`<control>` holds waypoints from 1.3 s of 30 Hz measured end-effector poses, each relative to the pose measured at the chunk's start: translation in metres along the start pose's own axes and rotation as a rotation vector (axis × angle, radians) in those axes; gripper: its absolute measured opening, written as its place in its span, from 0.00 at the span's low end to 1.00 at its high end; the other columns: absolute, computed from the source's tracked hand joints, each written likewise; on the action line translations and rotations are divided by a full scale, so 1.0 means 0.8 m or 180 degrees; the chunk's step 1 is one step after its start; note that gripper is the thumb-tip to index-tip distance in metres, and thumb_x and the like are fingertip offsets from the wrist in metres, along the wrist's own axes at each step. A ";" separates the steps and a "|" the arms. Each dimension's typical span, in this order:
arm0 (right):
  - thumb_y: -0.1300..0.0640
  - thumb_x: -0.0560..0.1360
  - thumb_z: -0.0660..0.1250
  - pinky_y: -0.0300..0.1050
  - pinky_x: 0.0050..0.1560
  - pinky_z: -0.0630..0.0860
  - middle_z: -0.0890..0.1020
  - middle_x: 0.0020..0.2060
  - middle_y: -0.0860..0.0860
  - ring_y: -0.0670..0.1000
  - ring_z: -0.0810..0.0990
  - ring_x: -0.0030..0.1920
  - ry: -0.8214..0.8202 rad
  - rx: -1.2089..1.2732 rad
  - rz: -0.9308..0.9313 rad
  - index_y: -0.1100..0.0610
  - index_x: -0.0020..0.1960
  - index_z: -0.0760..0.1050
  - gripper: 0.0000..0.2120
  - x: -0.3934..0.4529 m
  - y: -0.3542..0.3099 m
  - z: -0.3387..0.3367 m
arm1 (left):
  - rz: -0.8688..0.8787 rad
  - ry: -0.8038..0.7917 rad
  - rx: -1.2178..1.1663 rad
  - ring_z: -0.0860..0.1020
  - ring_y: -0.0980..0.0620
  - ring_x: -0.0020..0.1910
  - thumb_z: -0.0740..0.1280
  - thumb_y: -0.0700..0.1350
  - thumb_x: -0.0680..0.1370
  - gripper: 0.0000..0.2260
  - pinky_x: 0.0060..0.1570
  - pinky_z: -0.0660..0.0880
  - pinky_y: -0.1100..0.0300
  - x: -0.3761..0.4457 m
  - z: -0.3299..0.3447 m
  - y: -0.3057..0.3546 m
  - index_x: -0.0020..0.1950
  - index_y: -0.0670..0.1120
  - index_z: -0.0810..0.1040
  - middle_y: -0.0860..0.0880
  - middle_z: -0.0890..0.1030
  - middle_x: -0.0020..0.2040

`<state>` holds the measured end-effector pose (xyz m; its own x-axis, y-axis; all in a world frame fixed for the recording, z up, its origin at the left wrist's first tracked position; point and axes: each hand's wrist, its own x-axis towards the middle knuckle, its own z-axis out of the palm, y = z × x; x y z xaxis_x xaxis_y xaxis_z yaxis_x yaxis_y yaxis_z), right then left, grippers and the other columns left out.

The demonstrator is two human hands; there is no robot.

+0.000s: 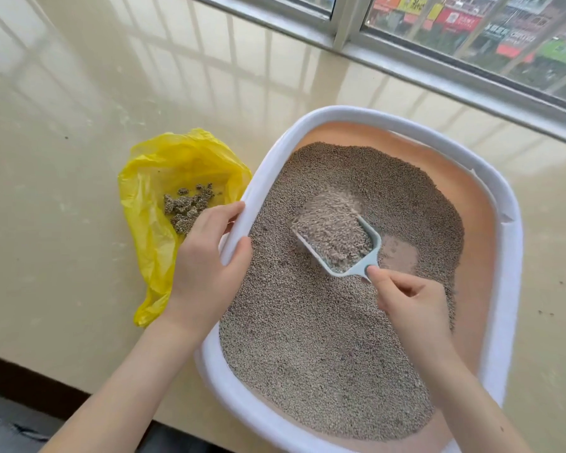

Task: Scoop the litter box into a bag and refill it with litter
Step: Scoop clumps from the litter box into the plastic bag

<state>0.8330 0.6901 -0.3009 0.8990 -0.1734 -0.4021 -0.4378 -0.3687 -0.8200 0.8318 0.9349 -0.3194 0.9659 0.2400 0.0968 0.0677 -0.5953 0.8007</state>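
Leftward, past the rim my left hand (206, 256) gripped, lay the bag (164, 178); my right hand (406, 302) pinched the loaded scoop (337, 240), handle toward me.

The right hand (409, 302) grips a pale blue scoop (340, 243) heaped with litter above the litter box (510, 256). The left hand (206, 256) grips the box's left rim, beside a yellow bag (151, 178) holding clumps (187, 207).

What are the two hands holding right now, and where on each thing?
The right hand grips the scoop by its handle. The left hand holds the litter box by its white rim on the left side.
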 end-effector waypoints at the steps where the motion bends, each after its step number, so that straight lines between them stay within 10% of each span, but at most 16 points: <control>1: 0.51 0.75 0.70 0.41 0.32 0.61 0.70 0.26 0.54 0.48 0.64 0.28 0.0048 0.0000 0.0008 0.47 0.37 0.84 0.09 -0.003 0.001 -0.001 | -0.0002 0.0006 0.0007 0.76 0.53 0.58 0.65 0.40 0.74 0.18 0.60 0.72 0.56 0.000 0.000 0.000 0.64 0.43 0.75 0.49 0.78 0.58; 21: 0.52 0.75 0.69 0.39 0.28 0.58 0.67 0.22 0.54 0.48 0.61 0.26 -0.0143 -0.0015 0.0161 0.57 0.40 0.84 0.11 -0.049 0.006 -0.001 | 0.0015 0.0034 0.0001 0.76 0.52 0.58 0.66 0.38 0.74 0.18 0.61 0.73 0.53 -0.001 0.000 0.000 0.64 0.43 0.75 0.50 0.77 0.57; 34: 0.47 0.73 0.69 0.42 0.31 0.56 0.64 0.22 0.48 0.45 0.59 0.24 -0.0239 -0.0782 0.0326 0.36 0.37 0.82 0.08 -0.057 0.001 -0.021 | 0.0030 0.0022 -0.0064 0.76 0.52 0.58 0.65 0.39 0.74 0.18 0.60 0.73 0.52 0.001 -0.001 -0.004 0.64 0.42 0.75 0.47 0.78 0.58; 39: 0.46 0.75 0.67 0.43 0.31 0.54 0.59 0.21 0.47 0.46 0.56 0.24 -0.0346 -0.1184 0.0246 0.46 0.36 0.84 0.12 -0.050 -0.007 0.002 | 0.0035 0.0011 -0.0087 0.76 0.52 0.58 0.65 0.38 0.74 0.18 0.60 0.73 0.54 0.001 0.000 -0.006 0.64 0.42 0.75 0.47 0.78 0.57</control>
<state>0.7993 0.7004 -0.2808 0.8489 -0.1234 -0.5140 -0.4542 -0.6676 -0.5899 0.8322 0.9380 -0.3229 0.9657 0.2364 0.1076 0.0503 -0.5767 0.8154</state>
